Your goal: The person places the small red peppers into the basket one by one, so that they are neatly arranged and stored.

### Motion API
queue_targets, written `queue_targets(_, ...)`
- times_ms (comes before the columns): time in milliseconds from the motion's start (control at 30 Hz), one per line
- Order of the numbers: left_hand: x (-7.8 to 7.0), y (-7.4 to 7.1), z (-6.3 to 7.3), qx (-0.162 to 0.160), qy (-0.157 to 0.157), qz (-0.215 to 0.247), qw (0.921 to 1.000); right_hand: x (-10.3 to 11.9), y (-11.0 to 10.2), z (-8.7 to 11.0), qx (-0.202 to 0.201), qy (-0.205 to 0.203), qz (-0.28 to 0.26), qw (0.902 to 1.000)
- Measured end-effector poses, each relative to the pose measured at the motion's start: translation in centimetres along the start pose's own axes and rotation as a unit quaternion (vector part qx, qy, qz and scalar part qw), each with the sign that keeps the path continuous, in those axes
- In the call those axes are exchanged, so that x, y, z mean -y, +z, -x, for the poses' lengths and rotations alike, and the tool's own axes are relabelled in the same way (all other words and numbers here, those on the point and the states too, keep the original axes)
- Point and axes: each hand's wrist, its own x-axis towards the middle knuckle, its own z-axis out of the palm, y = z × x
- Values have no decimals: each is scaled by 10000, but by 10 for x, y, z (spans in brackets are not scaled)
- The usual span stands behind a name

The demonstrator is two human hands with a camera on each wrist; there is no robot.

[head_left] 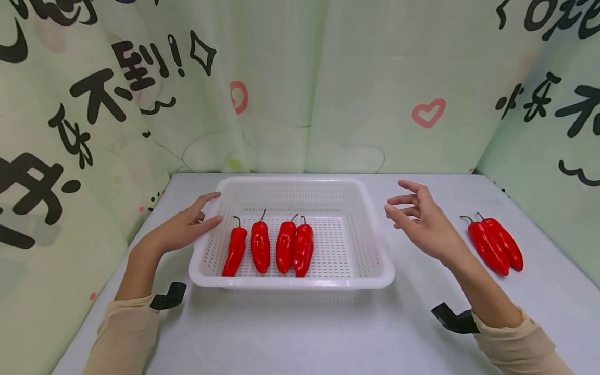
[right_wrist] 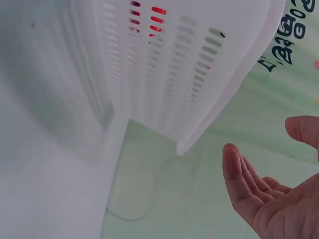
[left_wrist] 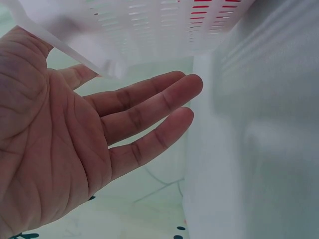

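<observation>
A white perforated plastic basket (head_left: 292, 282) sits on the table with several red peppers (head_left: 260, 247) in a row inside, stems pointing to the back. My left hand (head_left: 185, 226) is at the basket's left rim, thumb and index finger at the edge. In the left wrist view, the other fingers (left_wrist: 154, 112) stretch out below the rim, apart from the basket wall. To the right of the basket, my right hand (head_left: 419, 219) hovers with loosely bent fingers and holds nothing. The right wrist view shows its fingertips (right_wrist: 232, 154) apart from the basket's side.
Two more red peppers (head_left: 497, 245) lie side by side on the table, right of my right hand. The white table (head_left: 281, 333) meets a pale green printed curtain (head_left: 356, 104) at the back and both sides. Black straps (head_left: 454, 319) hang at both wrists.
</observation>
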Motion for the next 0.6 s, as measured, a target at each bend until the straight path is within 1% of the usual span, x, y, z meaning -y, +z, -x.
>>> queue_targets(300, -1, 0, 1, -2, 19, -25, 10000, -16, -12, 6, -288, 90, 208, 9993)
queue_targets(600, 0, 0, -1, -10, 17, -4, 10000, -31, -23, 9, -410, 383, 373, 9977)
